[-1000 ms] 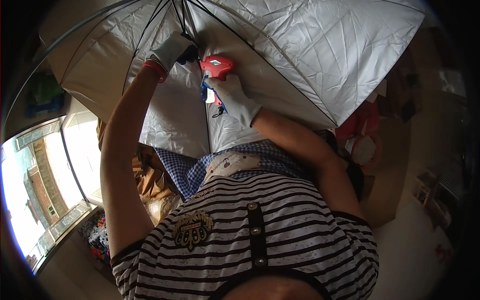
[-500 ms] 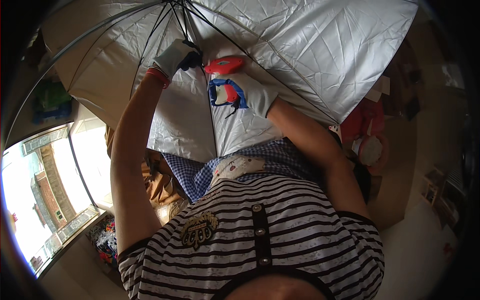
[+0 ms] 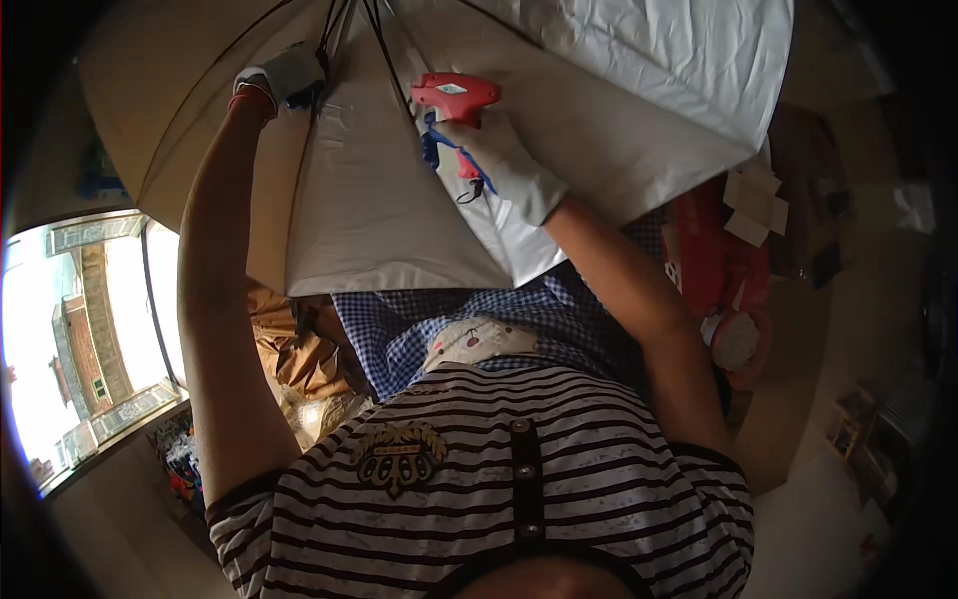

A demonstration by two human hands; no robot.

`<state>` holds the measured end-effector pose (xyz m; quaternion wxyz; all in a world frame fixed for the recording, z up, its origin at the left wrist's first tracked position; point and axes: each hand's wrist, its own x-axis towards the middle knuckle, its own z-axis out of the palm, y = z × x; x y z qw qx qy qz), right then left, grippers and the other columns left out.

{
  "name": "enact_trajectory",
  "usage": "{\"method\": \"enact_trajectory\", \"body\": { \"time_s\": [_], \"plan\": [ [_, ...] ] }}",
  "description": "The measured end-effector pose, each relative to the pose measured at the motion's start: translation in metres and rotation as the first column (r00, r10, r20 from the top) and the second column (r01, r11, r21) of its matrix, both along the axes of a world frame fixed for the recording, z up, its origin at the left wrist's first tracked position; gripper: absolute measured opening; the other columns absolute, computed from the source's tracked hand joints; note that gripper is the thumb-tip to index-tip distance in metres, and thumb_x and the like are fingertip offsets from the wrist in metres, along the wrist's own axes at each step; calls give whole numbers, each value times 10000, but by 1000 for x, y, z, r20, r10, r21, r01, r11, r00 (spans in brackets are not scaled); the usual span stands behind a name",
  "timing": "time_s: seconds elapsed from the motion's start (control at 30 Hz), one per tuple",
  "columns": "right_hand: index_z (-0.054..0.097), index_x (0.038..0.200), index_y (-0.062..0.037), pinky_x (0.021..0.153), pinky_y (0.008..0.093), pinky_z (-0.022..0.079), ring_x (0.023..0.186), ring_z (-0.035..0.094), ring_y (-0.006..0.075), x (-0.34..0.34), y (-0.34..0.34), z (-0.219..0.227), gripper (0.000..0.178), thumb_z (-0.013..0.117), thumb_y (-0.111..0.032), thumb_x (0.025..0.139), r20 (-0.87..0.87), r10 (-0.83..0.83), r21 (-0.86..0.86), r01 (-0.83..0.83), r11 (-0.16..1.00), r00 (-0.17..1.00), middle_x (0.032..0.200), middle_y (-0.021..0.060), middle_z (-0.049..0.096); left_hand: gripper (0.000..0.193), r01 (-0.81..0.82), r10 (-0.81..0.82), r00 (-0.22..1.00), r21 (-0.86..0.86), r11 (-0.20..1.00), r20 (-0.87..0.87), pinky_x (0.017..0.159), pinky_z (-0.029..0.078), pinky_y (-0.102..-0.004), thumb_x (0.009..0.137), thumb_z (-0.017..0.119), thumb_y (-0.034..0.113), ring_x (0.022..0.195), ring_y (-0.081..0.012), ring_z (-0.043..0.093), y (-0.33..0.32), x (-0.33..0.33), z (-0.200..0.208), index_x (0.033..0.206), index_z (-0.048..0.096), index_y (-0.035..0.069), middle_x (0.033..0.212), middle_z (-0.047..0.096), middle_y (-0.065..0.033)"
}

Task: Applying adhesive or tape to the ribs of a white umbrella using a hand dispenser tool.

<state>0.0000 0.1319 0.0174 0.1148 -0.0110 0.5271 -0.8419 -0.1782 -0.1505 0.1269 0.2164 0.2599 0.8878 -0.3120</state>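
Umbrella [image 3: 384, 215] hangs open above the blue-checked cloth [image 3: 374, 324], left hand [image 3: 291, 78] pinching a dark rib [image 3: 329, 32], right hand [image 3: 494, 165] wrapped round a red pistol-grip tool [image 3: 471, 97]. If the canopy swings, that tool could snag the silver lining [image 3: 609, 140], imo.

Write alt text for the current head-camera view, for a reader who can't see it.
Seen from above, a person's gloved right hand grips a red, gun-shaped tool in front of an open umbrella's silvery underside, while the gloved left hand appears to hold a dark rib. The person wears a striped top; a bright window is at left.
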Motion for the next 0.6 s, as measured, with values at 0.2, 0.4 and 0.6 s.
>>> {"method": "enact_trajectory", "body": {
  "time_s": [0.2, 0.4, 0.6],
  "plan": [
    [604, 1020, -7, 573, 267, 501, 652, 594, 97, -27, -2, -22, 257, 674, -173, 837, 26, -4, 230, -3, 973, 1000, 818, 30, 629, 385, -269, 479, 749, 451, 851, -458, 824, 520, -406, 840, 610, 356, 985, -310, 647, 38, 73, -6, 1074, 624, 52, 1016, 666, -168],
    [615, 999, -30, 566, 252, 463, 651, 563, 84, -17, -6, -35, 229, 661, -188, 840, 81, 57, 208, -73, 975, 995, 786, 5, 606, 375, -268, 680, 702, 807, 526, -210, 673, 520, -369, 858, 600, 403, 779, -254, 671, 80, 106, -66, 971, 660, 51, 855, 689, -136],
    [607, 812, -18, 508, 313, 426, 576, 517, 104, -2, -25, -41, 222, 661, -231, 783, 130, -22, 142, 4, 990, 991, 672, 5, 560, 277, -147, 279, 959, 914, 378, 39, 435, 433, -303, 894, 575, 275, 478, -165, 586, 64, 69, -115, 806, 674, 32, 611, 636, -86]
  ]
}}
